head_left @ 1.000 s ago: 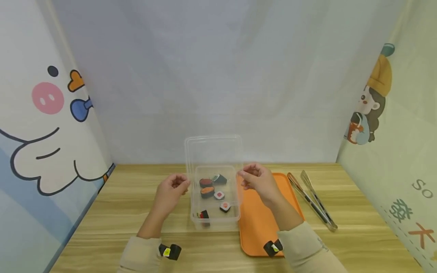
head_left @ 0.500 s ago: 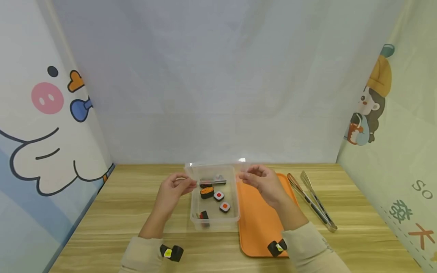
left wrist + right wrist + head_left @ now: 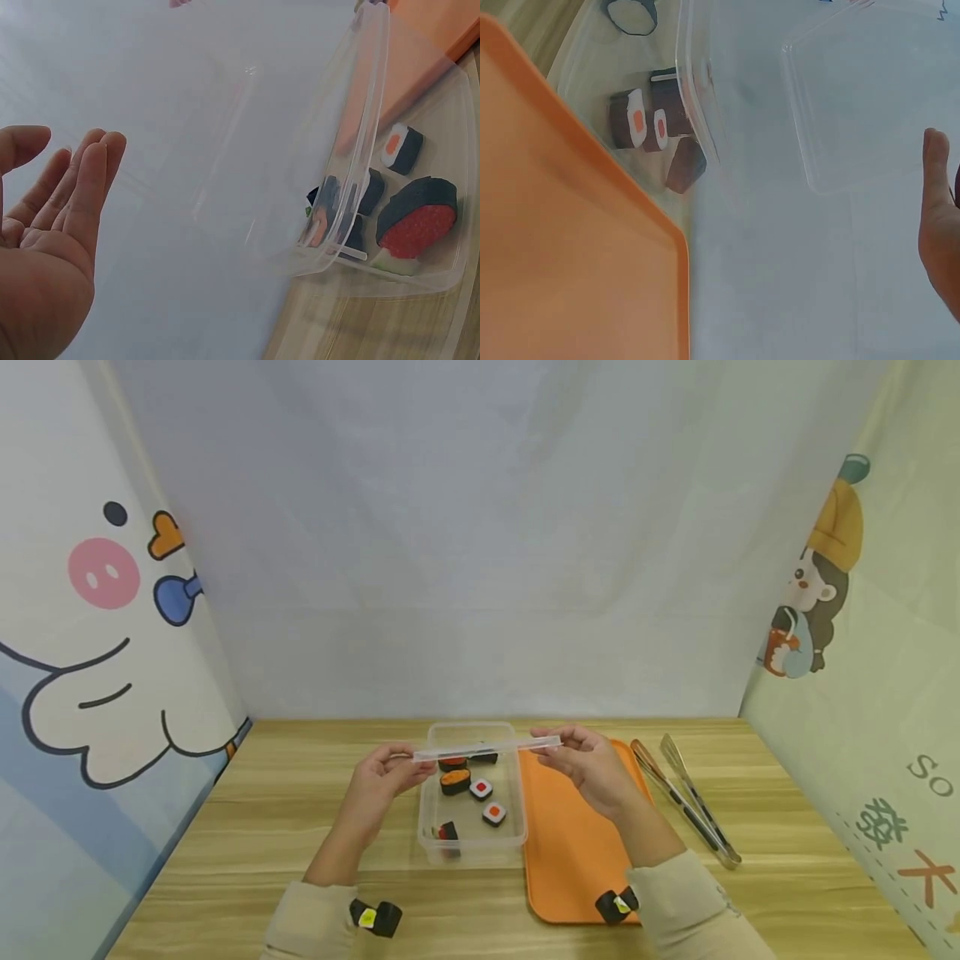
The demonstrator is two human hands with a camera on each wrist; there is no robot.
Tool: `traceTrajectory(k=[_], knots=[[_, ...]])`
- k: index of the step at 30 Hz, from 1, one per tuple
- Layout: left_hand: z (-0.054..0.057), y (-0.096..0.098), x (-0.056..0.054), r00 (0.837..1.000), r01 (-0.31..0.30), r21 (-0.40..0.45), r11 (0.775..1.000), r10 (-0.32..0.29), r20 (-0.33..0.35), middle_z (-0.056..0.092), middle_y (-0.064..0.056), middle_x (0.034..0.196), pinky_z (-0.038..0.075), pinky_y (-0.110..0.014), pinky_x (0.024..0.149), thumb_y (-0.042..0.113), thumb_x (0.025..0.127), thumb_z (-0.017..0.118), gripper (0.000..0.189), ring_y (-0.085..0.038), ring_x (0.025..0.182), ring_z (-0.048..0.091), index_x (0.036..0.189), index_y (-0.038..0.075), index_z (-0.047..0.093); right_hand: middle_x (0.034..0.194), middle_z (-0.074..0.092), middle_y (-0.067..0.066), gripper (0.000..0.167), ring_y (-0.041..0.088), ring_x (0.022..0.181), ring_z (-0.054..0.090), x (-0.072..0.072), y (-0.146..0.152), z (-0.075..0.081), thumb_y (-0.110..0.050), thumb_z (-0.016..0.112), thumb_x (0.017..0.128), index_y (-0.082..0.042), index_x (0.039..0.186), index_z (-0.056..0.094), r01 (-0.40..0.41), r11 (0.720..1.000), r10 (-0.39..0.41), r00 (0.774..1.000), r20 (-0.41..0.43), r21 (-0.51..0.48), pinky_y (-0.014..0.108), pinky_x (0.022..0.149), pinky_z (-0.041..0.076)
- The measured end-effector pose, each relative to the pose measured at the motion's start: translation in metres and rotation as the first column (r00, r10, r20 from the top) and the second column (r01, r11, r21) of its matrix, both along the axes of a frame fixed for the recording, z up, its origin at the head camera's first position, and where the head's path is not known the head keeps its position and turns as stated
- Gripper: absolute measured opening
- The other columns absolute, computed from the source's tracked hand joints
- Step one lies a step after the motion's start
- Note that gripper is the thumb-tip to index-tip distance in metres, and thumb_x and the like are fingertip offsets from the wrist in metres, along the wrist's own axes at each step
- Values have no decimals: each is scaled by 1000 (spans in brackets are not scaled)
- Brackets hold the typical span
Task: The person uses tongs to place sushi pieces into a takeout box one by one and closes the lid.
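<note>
A clear plastic lid (image 3: 510, 746) is seen nearly edge-on above the far half of a clear plastic box (image 3: 472, 843). My left hand (image 3: 382, 781) holds its left side, and my right hand (image 3: 588, 768) pinches its right side. In the left wrist view the fingers (image 3: 90, 176) look fairly straight, and contact with the lid is hard to make out. Inside the box lie several toy sushi pieces, among them an orange-topped one (image 3: 455, 782), a white roll with a red centre (image 3: 482, 790) and a dark piece (image 3: 449, 832) near the front.
An orange tray (image 3: 573, 860) lies right of the box, partly under my right forearm. Farther right, metal tongs (image 3: 693, 810) lie spread on the wooden table (image 3: 315, 827). A pale curtain (image 3: 480, 543) hangs behind the table.
The lid has tipped from standing upright, facing me, to nearly flat and edge-on. My right hand has shifted slightly right. Box, sushi, tray and tongs have not moved.
</note>
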State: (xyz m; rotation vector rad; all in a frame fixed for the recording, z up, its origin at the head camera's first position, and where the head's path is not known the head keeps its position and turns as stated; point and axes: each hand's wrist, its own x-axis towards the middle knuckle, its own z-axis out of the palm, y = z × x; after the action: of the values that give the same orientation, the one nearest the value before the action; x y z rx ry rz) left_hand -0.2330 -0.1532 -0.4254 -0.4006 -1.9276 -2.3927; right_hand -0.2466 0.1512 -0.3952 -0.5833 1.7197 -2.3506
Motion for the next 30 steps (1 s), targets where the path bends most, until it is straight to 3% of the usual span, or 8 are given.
traceTrajectory(k=[5,9,13,16,20,22,27,30], knots=[[0,2,0,1000,21,18,1000,-21,10,68,-19,98,52,-36,88,-6,97,51,16,-21,91,69,111,-11,53,120,63,7,7,18,102,64,0,4,-1,0,61,95,-7,95,63,-22,1000,22,1000,19,-18,36,94,49],[2,4,2,999,7,11,1000,-8,49,64,-15,103,53,-31,87,-2,99,48,21,-16,91,67,116,-14,52,120,64,3,13,15,107,61,1,4,-3,0,54,98,-7,103,65,1,1000,-1,999,32,2,32,93,49],[1,8,3,997,-6,-88,996,13,81,60,-21,118,50,-30,90,8,102,49,33,-17,101,63,127,-13,51,130,57,10,24,16,116,56,3,-10,-10,-1,53,99,4,122,58,143,986,-148,987,64,85,30,97,46],[-3,10,3,996,38,-149,988,-26,83,54,-22,132,44,-36,100,13,102,52,42,-24,116,57,138,-7,45,143,44,18,40,24,126,49,6,-24,-19,0,54,99,10,136,46,239,961,-247,968,51,139,29,100,44],[-12,15,5,995,56,-239,969,-35,94,41,-21,146,35,-49,107,19,101,56,59,-34,132,41,150,-2,31,155,25,20,52,32,140,29,8,-40,-33,1,53,99,12,145,31,277,942,-280,960,-11,190,28,104,36],[-18,20,6,996,26,-301,953,1,91,38,-24,147,37,-53,104,20,100,57,64,-39,132,39,152,0,25,158,17,20,57,32,142,22,6,-45,-40,1,52,99,12,147,25,281,931,-279,959,-43,233,31,108,31],[-39,28,7,994,-90,-403,911,108,22,38,-27,146,39,-57,101,12,99,55,64,-44,128,42,154,3,23,160,10,18,67,33,144,11,-1,-55,-60,1,55,95,10,150,18,301,867,-277,954,-119,397,41,114,16],[-51,33,9,985,-146,-460,876,173,18,23,-28,154,29,-64,104,13,99,54,64,-50,133,31,155,6,23,159,12,18,70,36,144,12,-4,-61,-70,-2,58,91,7,151,21,337,801,-300,941,-156,494,47,115,12]])
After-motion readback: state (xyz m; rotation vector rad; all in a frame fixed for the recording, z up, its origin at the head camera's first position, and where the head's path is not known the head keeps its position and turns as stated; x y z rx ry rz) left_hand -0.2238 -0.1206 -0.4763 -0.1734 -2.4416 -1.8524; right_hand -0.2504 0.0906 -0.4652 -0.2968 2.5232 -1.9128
